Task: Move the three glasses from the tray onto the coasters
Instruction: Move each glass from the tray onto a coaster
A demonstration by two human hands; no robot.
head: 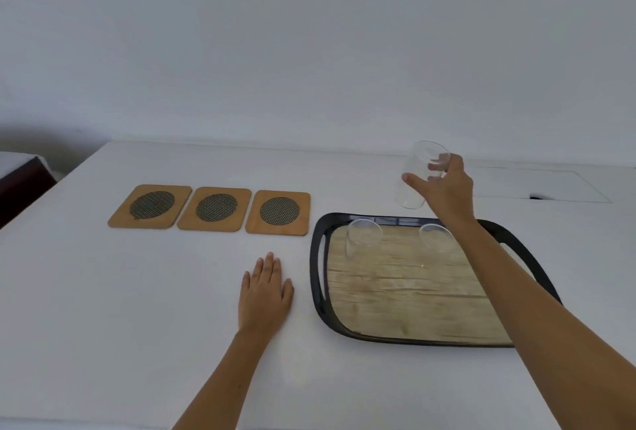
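Observation:
My right hand (444,188) is shut on a clear glass (418,168), which hangs tilted in the air above the far edge of the tray. The black-rimmed tray (318,278) has a wood-look floor. Two more clear glasses stand at its far end, one at the left (363,235) and one at the right (435,237), partly behind my forearm. Left of the tray lie three wooden coasters in a row, each with a dark mesh circle: left (150,206), middle (215,208), right (278,211). All three are bare. My left hand (265,292) rests flat on the table, fingers together, between coasters and tray.
The white table (137,292) meets a white wall at the back. A rectangular hatch outline (540,185) with a small dark notch lies in the tabletop at the far right. A dark piece of furniture (20,181) stands beyond the table's left edge.

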